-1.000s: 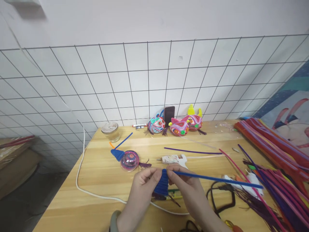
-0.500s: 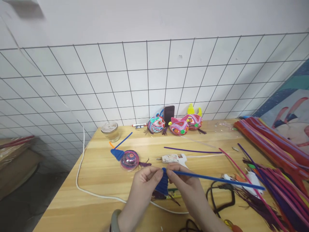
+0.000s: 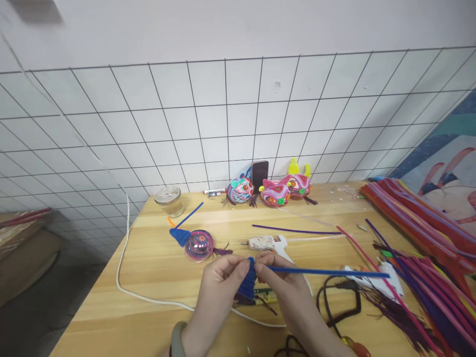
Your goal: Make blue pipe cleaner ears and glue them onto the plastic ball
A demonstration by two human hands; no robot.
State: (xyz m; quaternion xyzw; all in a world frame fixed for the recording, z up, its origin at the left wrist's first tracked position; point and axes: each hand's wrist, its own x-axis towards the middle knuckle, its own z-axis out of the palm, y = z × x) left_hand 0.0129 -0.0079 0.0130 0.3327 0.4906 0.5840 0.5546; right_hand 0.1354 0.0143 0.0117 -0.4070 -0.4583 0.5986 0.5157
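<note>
Between my hands is a blue pipe cleaner [image 3: 330, 272], its near end folded back and forth into a small ribbed triangle [image 3: 247, 287]. My left hand [image 3: 224, 276] pinches the top of that triangle. Thumb and fingers of my right hand [image 3: 279, 278] are closed on the pipe cleaner just beside it, and the straight length sticks out to the right. Left of my hands lies a clear round ornament [image 3: 199, 246] with swirled pink and purple inside, a blue triangular piece [image 3: 180, 236] at its side and a dark tassel [image 3: 223, 250]. A white glue gun [image 3: 266, 242] lies behind my hands.
Three decorated fish-like balls [image 3: 275, 193] and a phone [image 3: 259, 176] stand by the wall. A lidded glass jar [image 3: 169, 201] is at back left. Bundles of pipe cleaners [image 3: 420, 223] cover the right side. A white cable [image 3: 148, 300] crosses the table; a black cord [image 3: 338, 302] lies right.
The free length of the blue pipe cleaner has swung up toward level, and its far end now sits further left. Both hands keep their pinch almost in place.
</note>
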